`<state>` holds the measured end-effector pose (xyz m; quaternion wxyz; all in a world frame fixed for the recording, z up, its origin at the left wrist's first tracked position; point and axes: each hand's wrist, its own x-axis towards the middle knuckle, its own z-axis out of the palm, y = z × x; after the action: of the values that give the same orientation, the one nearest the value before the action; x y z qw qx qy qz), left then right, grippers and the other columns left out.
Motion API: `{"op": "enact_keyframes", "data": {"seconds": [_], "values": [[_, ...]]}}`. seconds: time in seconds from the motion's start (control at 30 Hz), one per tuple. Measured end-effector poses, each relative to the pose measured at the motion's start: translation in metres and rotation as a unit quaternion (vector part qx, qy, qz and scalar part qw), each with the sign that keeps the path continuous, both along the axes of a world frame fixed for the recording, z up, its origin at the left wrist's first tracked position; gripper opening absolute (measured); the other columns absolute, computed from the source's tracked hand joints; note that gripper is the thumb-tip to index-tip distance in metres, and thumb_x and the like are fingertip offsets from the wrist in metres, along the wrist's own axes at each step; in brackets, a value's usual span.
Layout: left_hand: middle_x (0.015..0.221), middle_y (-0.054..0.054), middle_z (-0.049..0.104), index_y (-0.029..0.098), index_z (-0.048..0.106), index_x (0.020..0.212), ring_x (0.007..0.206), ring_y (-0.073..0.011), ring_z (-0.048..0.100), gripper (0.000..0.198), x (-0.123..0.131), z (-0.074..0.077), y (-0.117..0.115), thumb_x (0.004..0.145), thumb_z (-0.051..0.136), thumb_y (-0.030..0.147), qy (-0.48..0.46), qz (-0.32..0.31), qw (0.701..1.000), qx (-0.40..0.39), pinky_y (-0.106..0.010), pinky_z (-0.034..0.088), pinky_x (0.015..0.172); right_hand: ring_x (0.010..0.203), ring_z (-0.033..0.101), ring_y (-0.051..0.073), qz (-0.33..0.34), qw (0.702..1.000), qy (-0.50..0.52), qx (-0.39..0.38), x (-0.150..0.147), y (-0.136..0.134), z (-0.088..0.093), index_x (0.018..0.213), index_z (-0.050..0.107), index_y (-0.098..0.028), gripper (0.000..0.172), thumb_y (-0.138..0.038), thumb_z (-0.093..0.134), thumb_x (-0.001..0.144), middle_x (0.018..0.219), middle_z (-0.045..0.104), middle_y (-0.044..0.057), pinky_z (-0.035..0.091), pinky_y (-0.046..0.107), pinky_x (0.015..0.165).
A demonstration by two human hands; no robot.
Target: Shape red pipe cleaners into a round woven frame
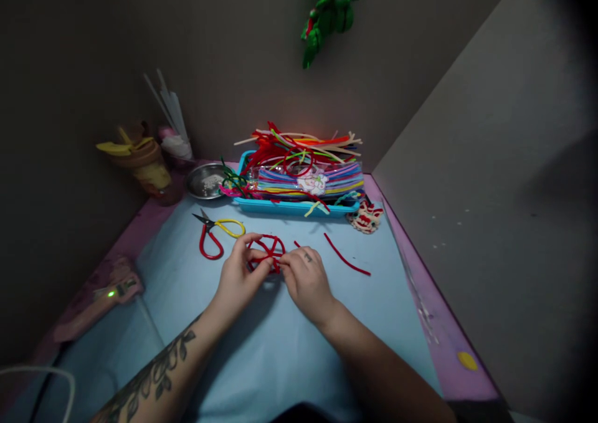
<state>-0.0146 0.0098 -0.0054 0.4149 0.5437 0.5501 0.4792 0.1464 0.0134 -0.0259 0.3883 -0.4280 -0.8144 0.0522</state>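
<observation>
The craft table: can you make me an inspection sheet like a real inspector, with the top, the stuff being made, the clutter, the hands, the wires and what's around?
Surface: blue sheet over a purple tabletop.
Job's things: red wheel-shaped piece between the hands; loose red strip to the right; scissors lying open on the left.
Clutter: blue tray heaped with colourful stems; metal dish with small white bits; pink glue gun, green light lit.
Left hand: holds the piece's left side.
Right hand: pinches at its right side.
Cables: white cable and dark cable at lower left.
Surroundings: grey walls; green decoration on the back one.
</observation>
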Motion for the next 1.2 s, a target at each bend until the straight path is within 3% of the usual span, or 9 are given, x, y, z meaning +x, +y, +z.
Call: {"op": "enact_keyframes", "data": {"seconds": [0.17, 0.43, 0.57, 0.63, 0.73, 0.8, 0.9, 1.0, 1.2], "values": [[0.073, 0.003, 0.067, 0.022, 0.044, 0.114, 0.071, -0.0155, 0.064, 0.040, 0.000, -0.001, 0.000, 0.079, 0.062, 0.023, 0.008, -0.008, 1.000, -0.025, -0.027, 0.048, 0.067, 0.084, 0.051, 0.022, -0.007, 0.999, -0.031, 0.030, -0.003, 0.000, 0.000, 0.088, 0.059, -0.018, 0.013, -0.011, 0.048, 0.090, 0.083, 0.063, 0.007, 0.041, 0.037, 0.082], [0.069, 0.006, 0.063, 0.022, 0.043, 0.118, 0.064, -0.0134, 0.061, 0.047, -0.007, -0.006, 0.003, 0.074, 0.058, 0.014, 0.075, -0.112, 0.990, -0.043, -0.026, 0.047, 0.065, 0.088, 0.049, 0.023, 0.014, 0.987, -0.134, 0.085, -0.001, 0.004, 0.000, 0.086, 0.060, -0.019, 0.016, -0.010, 0.048, 0.089, 0.083, 0.065, 0.006, 0.033, 0.039, 0.085], [0.066, 0.006, 0.063, 0.020, 0.041, 0.121, 0.064, -0.0132, 0.061, 0.052, -0.011, -0.003, 0.006, 0.072, 0.059, 0.013, 0.032, -0.168, 0.984, -0.055, -0.026, 0.047, 0.066, 0.089, 0.051, 0.022, 0.024, 0.989, -0.128, 0.066, 0.000, 0.006, 0.004, 0.085, 0.060, -0.021, 0.016, -0.009, 0.050, 0.089, 0.083, 0.066, 0.005, 0.033, 0.041, 0.089], [0.067, 0.005, 0.064, 0.019, 0.040, 0.120, 0.064, -0.0135, 0.062, 0.052, -0.012, -0.001, 0.008, 0.073, 0.061, 0.016, -0.026, -0.163, 0.983, -0.078, -0.026, 0.047, 0.066, 0.100, 0.052, 0.025, 0.015, 0.992, -0.096, 0.075, 0.001, 0.005, 0.008, 0.094, 0.062, -0.022, 0.014, -0.013, 0.052, 0.090, 0.093, 0.067, 0.006, 0.033, 0.045, 0.096], [0.069, 0.005, 0.065, 0.019, 0.041, 0.119, 0.064, -0.0131, 0.062, 0.053, -0.013, 0.003, 0.010, 0.072, 0.066, 0.023, -0.103, -0.103, 0.983, -0.109, -0.025, 0.047, 0.064, 0.116, 0.047, 0.030, -0.028, 0.990, -0.012, 0.136, 0.005, -0.002, 0.010, 0.109, 0.061, -0.026, 0.020, -0.024, 0.058, 0.089, 0.112, 0.062, 0.010, 0.035, 0.050, 0.100], [0.070, 0.005, 0.065, 0.020, 0.042, 0.117, 0.062, -0.0120, 0.062, 0.053, -0.014, 0.003, 0.011, 0.071, 0.069, 0.025, -0.129, -0.065, 0.984, -0.108, -0.023, 0.045, 0.061, 0.108, 0.051, 0.028, -0.044, 0.986, 0.043, 0.155, 0.005, -0.007, 0.010, 0.102, 0.064, -0.029, 0.016, -0.024, 0.061, 0.088, 0.102, 0.062, 0.008, 0.042, 0.048, 0.094], [0.071, 0.005, 0.065, 0.020, 0.043, 0.117, 0.062, -0.0117, 0.061, 0.053, -0.013, 0.003, 0.011, 0.072, 0.070, 0.026, -0.134, -0.049, 0.986, -0.088, -0.023, 0.044, 0.061, 0.090, 0.057, 0.023, -0.034, 0.992, 0.105, 0.054, 0.002, -0.010, 0.007, 0.091, 0.066, -0.026, 0.009, -0.020, 0.060, 0.088, 0.087, 0.061, 0.005, 0.050, 0.042, 0.082], [0.073, 0.004, 0.065, 0.020, 0.042, 0.118, 0.068, -0.0130, 0.063, 0.050, -0.010, 0.003, 0.008, 0.075, 0.067, 0.025, -0.096, -0.053, 0.992, -0.064, -0.025, 0.046, 0.067, 0.087, 0.060, 0.022, -0.026, 0.988, 0.149, -0.030, -0.004, -0.008, 0.004, 0.092, 0.068, -0.024, 0.012, -0.019, 0.057, 0.089, 0.088, 0.066, 0.005, 0.052, 0.041, 0.081], [0.080, 0.000, 0.070, 0.021, 0.043, 0.120, 0.078, -0.0157, 0.067, 0.041, -0.003, 0.002, 0.000, 0.082, 0.059, 0.022, 0.025, -0.074, 0.997, 0.011, -0.031, 0.049, 0.079, 0.085, 0.061, 0.021, -0.029, 0.984, 0.165, -0.062, -0.007, -0.006, 0.003, 0.089, 0.069, -0.024, 0.012, -0.019, 0.059, 0.088, 0.084, 0.067, 0.004, 0.050, 0.038, 0.080]]}}
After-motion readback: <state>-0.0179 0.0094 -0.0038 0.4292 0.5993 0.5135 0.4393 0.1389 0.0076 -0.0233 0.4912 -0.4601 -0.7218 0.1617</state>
